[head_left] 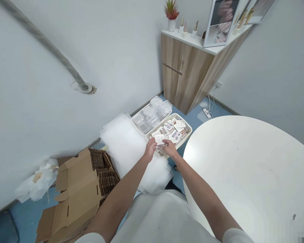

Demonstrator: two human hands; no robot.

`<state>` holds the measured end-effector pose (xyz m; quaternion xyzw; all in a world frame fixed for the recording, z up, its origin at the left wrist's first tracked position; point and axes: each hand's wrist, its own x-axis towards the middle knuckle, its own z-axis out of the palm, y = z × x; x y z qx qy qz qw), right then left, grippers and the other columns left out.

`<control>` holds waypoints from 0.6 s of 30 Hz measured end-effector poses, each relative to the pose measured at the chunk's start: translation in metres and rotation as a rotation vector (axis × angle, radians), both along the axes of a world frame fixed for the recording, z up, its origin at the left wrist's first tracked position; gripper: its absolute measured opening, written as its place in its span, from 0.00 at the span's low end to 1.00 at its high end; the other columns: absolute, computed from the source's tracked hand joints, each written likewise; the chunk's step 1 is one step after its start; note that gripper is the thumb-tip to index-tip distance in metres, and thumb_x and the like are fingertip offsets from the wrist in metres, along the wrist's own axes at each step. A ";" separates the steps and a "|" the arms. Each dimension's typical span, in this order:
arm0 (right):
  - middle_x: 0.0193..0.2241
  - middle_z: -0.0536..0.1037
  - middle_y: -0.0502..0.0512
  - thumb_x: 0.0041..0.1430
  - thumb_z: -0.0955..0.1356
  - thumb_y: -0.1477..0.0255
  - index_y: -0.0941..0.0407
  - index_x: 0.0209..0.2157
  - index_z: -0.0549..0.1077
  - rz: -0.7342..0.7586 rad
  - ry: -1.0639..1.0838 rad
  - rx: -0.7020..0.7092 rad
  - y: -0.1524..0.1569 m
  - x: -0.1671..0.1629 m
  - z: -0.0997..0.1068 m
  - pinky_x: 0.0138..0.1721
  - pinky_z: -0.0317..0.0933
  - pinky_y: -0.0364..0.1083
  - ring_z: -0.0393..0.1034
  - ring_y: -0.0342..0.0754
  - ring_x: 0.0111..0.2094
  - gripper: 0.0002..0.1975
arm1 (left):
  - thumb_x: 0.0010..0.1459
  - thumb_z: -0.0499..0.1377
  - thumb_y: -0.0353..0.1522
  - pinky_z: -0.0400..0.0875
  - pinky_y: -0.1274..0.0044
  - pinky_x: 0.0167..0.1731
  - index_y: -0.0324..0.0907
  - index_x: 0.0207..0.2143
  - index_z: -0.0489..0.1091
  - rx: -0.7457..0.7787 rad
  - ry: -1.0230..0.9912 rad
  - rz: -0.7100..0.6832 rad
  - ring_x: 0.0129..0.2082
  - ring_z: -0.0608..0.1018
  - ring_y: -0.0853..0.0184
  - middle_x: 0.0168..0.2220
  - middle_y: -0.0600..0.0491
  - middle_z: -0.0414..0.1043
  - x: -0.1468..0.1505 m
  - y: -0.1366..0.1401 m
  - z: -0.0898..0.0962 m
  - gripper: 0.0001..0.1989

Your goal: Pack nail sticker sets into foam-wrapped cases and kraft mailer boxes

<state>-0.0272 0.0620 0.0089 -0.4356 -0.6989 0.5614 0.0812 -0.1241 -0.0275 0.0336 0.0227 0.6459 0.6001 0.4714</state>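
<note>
Between my two hands is a small white printed card (159,139), held over the near end of a cream plastic basket (190,130). My left hand (150,149) grips the card's left edge. At its right edge, my right hand (170,148) pinches it with thumb and fingers. Several similar cards with small coloured pictures (176,135) lie loosely piled in the basket. Just behind it, a second basket (134,122) holds stacks of clear plastic boxes (152,113).
A stack of white translucent sheets (126,145) lies left of the baskets. Flattened brown cardboard boxes (78,185) are piled at lower left. A round white table (248,168) stands to my right. Beyond are a wooden cabinet (187,67) and a power strip (207,113) with cables.
</note>
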 end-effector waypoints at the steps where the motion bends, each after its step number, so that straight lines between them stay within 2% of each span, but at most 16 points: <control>1: 0.46 0.68 0.57 0.41 0.64 0.74 0.56 0.43 0.68 -0.024 0.023 0.002 -0.003 0.003 0.003 0.49 0.55 0.48 0.63 0.49 0.47 0.22 | 0.48 0.54 0.31 0.59 0.69 0.48 0.47 0.51 0.58 0.006 0.015 -0.009 0.54 0.62 0.63 0.57 0.51 0.53 0.001 -0.003 0.002 0.25; 6: 0.45 0.69 0.57 0.41 0.64 0.74 0.56 0.42 0.68 -0.119 0.114 -0.002 -0.027 0.022 0.019 0.46 0.58 0.48 0.64 0.49 0.45 0.21 | 0.47 0.57 0.33 0.63 0.70 0.44 0.43 0.50 0.59 0.042 0.138 -0.035 0.50 0.66 0.62 0.54 0.45 0.59 0.012 -0.021 0.019 0.25; 10: 0.42 0.71 0.55 0.43 0.63 0.74 0.55 0.41 0.67 -0.168 0.182 -0.016 -0.059 0.037 0.031 0.44 0.60 0.48 0.66 0.47 0.43 0.19 | 0.44 0.59 0.31 0.67 0.71 0.40 0.39 0.47 0.62 0.074 0.261 -0.093 0.43 0.72 0.63 0.47 0.43 0.66 0.029 -0.042 0.024 0.24; 14: 0.42 0.70 0.56 0.44 0.63 0.74 0.55 0.40 0.68 -0.187 0.194 0.046 -0.093 0.049 0.040 0.43 0.61 0.46 0.66 0.46 0.43 0.17 | 0.45 0.58 0.33 0.70 0.72 0.35 0.39 0.42 0.66 0.124 0.242 -0.107 0.37 0.74 0.65 0.43 0.46 0.69 0.045 -0.064 0.020 0.18; 18: 0.43 0.69 0.55 0.45 0.63 0.74 0.55 0.41 0.67 -0.219 0.191 0.142 -0.114 0.067 0.052 0.41 0.63 0.46 0.67 0.45 0.39 0.17 | 0.45 0.57 0.33 0.69 0.73 0.34 0.38 0.39 0.67 0.151 0.180 -0.097 0.34 0.74 0.67 0.38 0.47 0.71 0.054 -0.081 0.022 0.16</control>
